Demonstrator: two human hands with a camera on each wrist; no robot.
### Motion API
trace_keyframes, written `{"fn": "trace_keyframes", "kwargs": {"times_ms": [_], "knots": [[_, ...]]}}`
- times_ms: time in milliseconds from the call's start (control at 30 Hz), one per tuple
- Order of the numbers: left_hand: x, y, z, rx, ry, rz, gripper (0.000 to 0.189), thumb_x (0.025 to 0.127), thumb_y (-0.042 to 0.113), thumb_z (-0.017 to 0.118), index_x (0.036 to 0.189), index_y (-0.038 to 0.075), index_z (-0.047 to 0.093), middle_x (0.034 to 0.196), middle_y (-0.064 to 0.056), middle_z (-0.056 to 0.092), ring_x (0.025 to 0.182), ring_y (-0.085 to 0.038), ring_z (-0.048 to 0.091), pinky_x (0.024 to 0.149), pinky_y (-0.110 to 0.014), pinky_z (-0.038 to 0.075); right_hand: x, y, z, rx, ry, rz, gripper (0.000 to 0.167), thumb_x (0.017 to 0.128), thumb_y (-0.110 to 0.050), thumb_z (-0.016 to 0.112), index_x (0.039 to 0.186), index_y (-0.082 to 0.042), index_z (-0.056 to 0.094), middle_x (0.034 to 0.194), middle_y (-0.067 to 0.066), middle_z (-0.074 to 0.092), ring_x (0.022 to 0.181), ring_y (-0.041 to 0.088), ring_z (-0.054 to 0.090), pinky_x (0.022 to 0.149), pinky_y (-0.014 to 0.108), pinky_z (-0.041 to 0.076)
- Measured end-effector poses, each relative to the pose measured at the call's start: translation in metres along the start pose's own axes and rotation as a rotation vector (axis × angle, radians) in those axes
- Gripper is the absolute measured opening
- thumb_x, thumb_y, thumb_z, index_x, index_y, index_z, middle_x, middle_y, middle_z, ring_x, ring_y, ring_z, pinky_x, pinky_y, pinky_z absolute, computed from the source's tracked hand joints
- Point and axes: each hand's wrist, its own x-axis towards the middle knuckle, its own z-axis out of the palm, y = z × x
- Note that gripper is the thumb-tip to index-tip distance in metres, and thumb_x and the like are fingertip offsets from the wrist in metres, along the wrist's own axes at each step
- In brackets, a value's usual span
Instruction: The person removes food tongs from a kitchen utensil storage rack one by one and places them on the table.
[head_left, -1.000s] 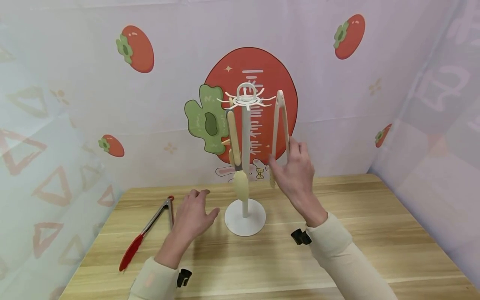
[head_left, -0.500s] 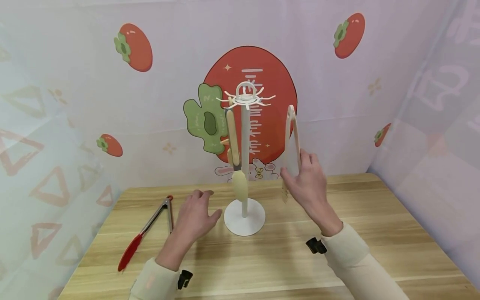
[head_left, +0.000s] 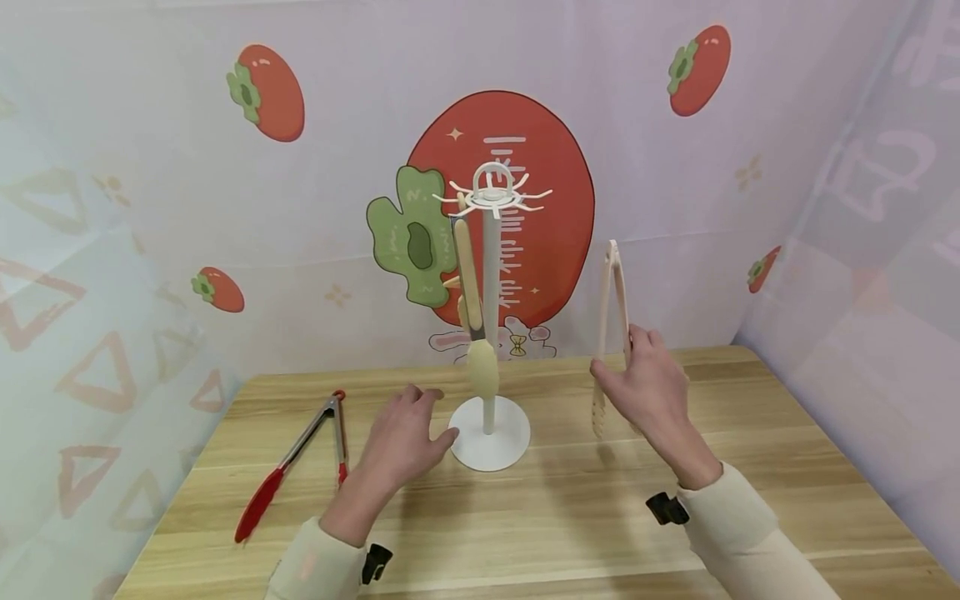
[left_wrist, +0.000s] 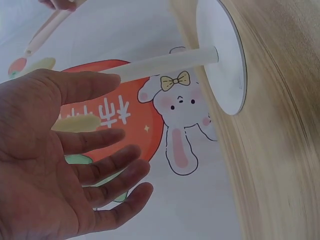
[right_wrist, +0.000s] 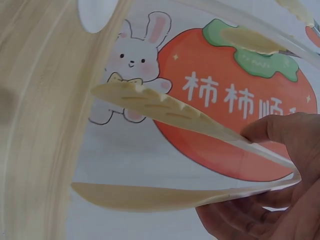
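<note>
My right hand (head_left: 651,387) grips a pair of cream tongs (head_left: 603,312) by the arms, thumb on one and fingers on the other. They stand hinge up, spread apart, right of the white utensil stand (head_left: 491,271). In the right wrist view the tongs' slotted tip (right_wrist: 160,109) and plain tip (right_wrist: 135,197) are well apart. My left hand (head_left: 401,437) holds nothing; its fingers are spread and relaxed beside the stand's round base (head_left: 491,454). On the stand's left side hangs another pair of tongs with beige handles (head_left: 468,275) and cream tips (head_left: 482,371).
Red-and-silver tongs (head_left: 258,504) lie spread on the wooden table (head_left: 540,550), left of my left hand, which partly hides them. Thin hooks (head_left: 528,198) ring the top of the stand. A printed cloth (head_left: 337,100) hangs behind the table.
My right hand has carried the cream tongs away from the stand's hooks, to the right and down toward the table. The left hand has shifted slightly to the right.
</note>
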Motion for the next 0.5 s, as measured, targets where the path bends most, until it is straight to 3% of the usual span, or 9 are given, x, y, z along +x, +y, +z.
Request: {"fn": "trace_keyframes", "kwargs": {"times_ms": [300,500], "knots": [[-0.001,0.005,0.007,-0.015,-0.021,0.011,0.051,0.084,0.028,0.082,0.124,0.0,0.067,0.103,-0.014,0.063,0.092,-0.032,0.06,0.08,-0.047,0.052,-0.006,0.023,-0.007,-0.037,-0.118,0.052,0.063,0.084,-0.033,0.073,0.128,0.01,0.057,0.1,0.022,0.061,0.082,0.039,0.062,0.063,0.053,0.05],[-0.002,0.007,0.008,-0.013,-0.024,0.025,0.05,0.085,0.028,0.081,0.124,0.001,0.067,0.105,-0.014,0.063,0.092,-0.032,0.06,0.078,-0.048,0.052,-0.01,0.035,-0.009,-0.06,-0.155,0.071,0.061,0.084,-0.034,0.075,0.124,0.01,0.059,0.104,0.024,0.063,0.086,0.04,0.063,0.063,0.053,0.049]]}}
